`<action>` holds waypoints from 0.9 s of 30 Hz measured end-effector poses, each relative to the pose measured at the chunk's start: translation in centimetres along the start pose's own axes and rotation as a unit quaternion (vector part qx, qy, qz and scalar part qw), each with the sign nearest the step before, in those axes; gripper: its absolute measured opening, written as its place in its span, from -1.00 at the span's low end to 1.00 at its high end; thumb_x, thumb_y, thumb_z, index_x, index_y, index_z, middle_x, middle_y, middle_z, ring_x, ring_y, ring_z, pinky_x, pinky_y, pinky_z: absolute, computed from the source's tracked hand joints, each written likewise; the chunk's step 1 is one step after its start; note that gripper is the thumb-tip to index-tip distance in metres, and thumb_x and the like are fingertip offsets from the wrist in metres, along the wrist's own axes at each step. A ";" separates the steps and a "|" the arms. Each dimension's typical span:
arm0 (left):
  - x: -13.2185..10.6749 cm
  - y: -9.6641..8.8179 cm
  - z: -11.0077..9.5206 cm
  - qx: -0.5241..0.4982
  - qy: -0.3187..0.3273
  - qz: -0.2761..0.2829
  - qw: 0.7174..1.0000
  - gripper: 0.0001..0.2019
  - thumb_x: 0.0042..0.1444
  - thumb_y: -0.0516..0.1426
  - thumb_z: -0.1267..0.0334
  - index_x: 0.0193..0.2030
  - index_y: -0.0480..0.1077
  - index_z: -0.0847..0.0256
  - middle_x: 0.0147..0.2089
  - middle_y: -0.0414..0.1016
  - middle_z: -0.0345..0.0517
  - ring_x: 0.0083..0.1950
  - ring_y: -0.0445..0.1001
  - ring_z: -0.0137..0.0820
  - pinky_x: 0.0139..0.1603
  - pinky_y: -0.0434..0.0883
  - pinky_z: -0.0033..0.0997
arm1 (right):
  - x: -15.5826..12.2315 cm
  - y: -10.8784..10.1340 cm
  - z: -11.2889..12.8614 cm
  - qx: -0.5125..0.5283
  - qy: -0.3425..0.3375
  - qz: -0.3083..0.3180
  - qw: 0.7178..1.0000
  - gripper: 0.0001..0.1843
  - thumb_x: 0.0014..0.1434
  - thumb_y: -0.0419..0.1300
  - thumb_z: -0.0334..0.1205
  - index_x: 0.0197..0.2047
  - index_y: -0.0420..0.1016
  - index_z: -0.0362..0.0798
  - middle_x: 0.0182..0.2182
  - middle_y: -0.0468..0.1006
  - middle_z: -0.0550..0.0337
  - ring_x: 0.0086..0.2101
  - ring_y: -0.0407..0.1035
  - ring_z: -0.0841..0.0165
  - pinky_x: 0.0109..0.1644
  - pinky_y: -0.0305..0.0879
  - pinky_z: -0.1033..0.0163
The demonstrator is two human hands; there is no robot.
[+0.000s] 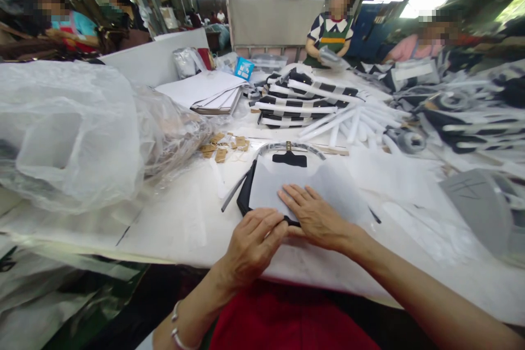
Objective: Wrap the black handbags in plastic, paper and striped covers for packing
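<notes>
A black bag (243,195) lies on the table right before me, with a thin white sheet (266,186) spread over most of it. Its handle (266,149), wrapped in clear film, arches at the far side beside a black tab (289,159) with a gold-coloured fitting. My left hand (256,243) is closed on the bag's near edge, fingertips curled over the rim. My right hand (315,216) rests on the sheet with fingers stretched out and apart; its thumb is near the front edge. The sheet hides most of the bag's face.
Clear plastic bags (74,136) bulge at the left. Small brown pieces (221,147) lie beyond the handle. Further back are stacked white sheets (205,90), black strips with white tubes (303,104) and a blue packet (244,68). A grey panel (471,208) lies right. Several people work around.
</notes>
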State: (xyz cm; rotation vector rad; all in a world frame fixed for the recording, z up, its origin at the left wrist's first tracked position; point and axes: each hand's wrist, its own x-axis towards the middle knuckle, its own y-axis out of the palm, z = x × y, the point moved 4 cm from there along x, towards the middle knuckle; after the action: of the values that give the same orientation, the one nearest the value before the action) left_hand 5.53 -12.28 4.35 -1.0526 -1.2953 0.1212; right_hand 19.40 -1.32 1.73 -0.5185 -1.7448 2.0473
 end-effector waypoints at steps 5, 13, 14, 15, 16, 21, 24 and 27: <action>0.7 1.2 2.3 0.059 -0.040 0.073 0.995 -0.78 0.27 0.09 0.36 0.03 0.42 0.21 0.05 0.56 0.00 0.17 0.46 -0.24 0.25 0.34 -0.07 | 0.3 -0.5 -0.2 0.031 0.016 0.045 0.998 0.12 0.06 0.16 0.42 0.43 0.00 -0.16 0.38 0.00 -0.24 0.34 -0.08 -0.08 0.36 -0.13 -0.25; -1.0 2.1 2.7 0.069 -0.110 0.064 0.989 -0.85 0.30 0.05 0.37 -0.23 0.45 0.17 -0.22 0.60 -0.18 0.06 0.51 -0.28 0.37 0.12 0.11 | 1.5 -1.9 -0.7 0.053 -0.016 0.066 0.996 -0.04 0.11 0.21 0.28 0.40 0.12 -0.09 0.36 0.09 -0.20 0.30 0.05 -0.05 0.34 -0.03 -0.16; -1.1 2.1 2.6 0.076 -0.112 0.063 0.989 -0.85 0.30 0.05 0.37 -0.23 0.44 0.17 -0.24 0.59 -0.19 0.07 0.50 -0.28 0.38 0.08 0.11 | 1.7 -1.8 -0.6 0.047 -0.022 0.064 0.997 -0.04 0.10 0.22 0.28 0.40 0.11 -0.10 0.36 0.08 -0.22 0.30 0.05 -0.07 0.34 -0.02 -0.16; -1.1 2.1 2.4 0.082 -0.111 0.058 0.989 -0.86 0.30 0.05 0.37 -0.21 0.45 0.17 -0.24 0.59 -0.19 0.09 0.49 -0.28 0.39 0.06 0.11 | 1.8 -1.6 -0.5 0.044 -0.027 0.063 0.997 -0.02 0.10 0.22 0.28 0.41 0.10 -0.12 0.36 0.07 -0.23 0.30 0.03 -0.07 0.34 -0.02 -0.16; -1.0 2.1 2.3 0.086 -0.106 0.051 0.989 -0.86 0.30 0.06 0.37 -0.15 0.45 0.18 -0.20 0.60 -0.17 0.12 0.48 -0.27 0.40 0.04 0.10 | 1.9 -1.5 -0.4 0.043 -0.031 0.061 0.997 0.00 0.10 0.22 0.28 0.41 0.09 -0.14 0.37 0.05 -0.24 0.31 0.02 -0.08 0.35 -0.02 -0.16; -0.5 1.9 2.0 0.096 -0.064 0.035 0.993 -0.80 0.31 0.05 0.39 0.00 0.42 0.20 0.03 0.57 -0.09 0.25 0.39 -0.24 0.44 -0.08 0.15 | 2.3 -0.9 0.2 0.052 -0.031 0.055 0.997 0.07 0.07 0.23 0.31 0.42 0.04 -0.19 0.37 0.01 -0.28 0.32 -0.03 -0.09 0.36 -0.06 -0.16; -0.2 1.8 1.9 0.087 -0.062 0.053 0.993 -0.81 0.32 0.00 0.40 -0.11 0.45 0.20 -0.07 0.60 -0.11 0.17 0.46 -0.30 0.44 -0.02 0.09 | 2.4 -1.2 0.5 0.053 -0.027 0.052 0.997 0.08 0.04 0.27 0.29 0.42 0.04 -0.19 0.37 0.01 -0.28 0.33 -0.04 -0.10 0.36 -0.06 -0.16; -0.1 1.8 1.9 0.095 -0.077 0.086 0.989 -0.77 0.32 -0.04 0.44 -0.15 0.44 0.22 -0.12 0.59 -0.10 0.02 0.52 -0.37 0.42 0.07 0.03 | 2.0 -2.0 0.2 0.053 -0.022 0.056 0.997 0.05 0.04 0.30 0.23 0.41 0.07 -0.18 0.35 0.08 -0.26 0.31 0.03 -0.05 0.35 0.00 -0.12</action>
State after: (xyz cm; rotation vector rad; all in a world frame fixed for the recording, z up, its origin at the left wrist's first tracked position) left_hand 4.74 -10.24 2.88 -1.0042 -1.3012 0.4566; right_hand 17.71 -0.12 3.73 -0.5533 -1.6559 2.2310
